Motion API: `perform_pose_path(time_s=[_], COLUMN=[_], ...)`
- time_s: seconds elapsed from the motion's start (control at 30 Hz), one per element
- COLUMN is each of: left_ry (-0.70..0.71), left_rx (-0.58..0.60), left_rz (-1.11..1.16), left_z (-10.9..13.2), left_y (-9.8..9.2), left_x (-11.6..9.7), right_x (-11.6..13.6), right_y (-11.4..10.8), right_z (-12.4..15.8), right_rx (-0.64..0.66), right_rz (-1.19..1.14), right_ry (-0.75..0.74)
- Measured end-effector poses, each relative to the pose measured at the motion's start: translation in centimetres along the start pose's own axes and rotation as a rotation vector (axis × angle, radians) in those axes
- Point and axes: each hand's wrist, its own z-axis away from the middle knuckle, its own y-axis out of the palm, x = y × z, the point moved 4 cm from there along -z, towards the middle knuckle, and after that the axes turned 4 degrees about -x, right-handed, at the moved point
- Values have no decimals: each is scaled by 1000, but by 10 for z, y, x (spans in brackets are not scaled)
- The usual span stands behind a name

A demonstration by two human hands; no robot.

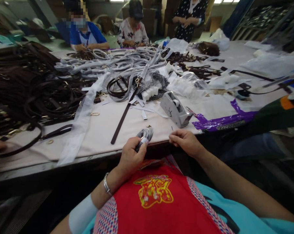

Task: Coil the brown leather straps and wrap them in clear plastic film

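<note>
Grey bundle (146, 133) — held in left hand (132, 154)

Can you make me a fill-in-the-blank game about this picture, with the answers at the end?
1. The small coiled bundle is held in the person's ____ hand.
2. The shiny plastic beyond the right hand and the tape dispenser is coloured ____.
3. Apart from its yellow design and patterned edges, the front of the apron is ____.

Missing words: left; purple; red.
</note>
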Motion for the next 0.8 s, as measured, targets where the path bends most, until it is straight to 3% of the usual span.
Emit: perform_pose_path(time_s=[0.1,0.23,0.37,0.6,0.8], left_ry=[138,302,362,340,369], left_rx=[-51,-82,-115,-81,-73], left_rz=[-80,-179,-280,-379,-511], left_z=[-2,0,5,6,6], left_y=[5,6,2,7,11], left_x=[-7,-15,-11,-2,-9], right_x=[34,48,40,26,10], right_y=[51,84,92,95,102], right_z=[16,15,10,9,6], right_rx=[170,124,71,31,5], right_rz=[-131,-175,-160,-185,-320], right_ry=[-33,20,56,119,318])
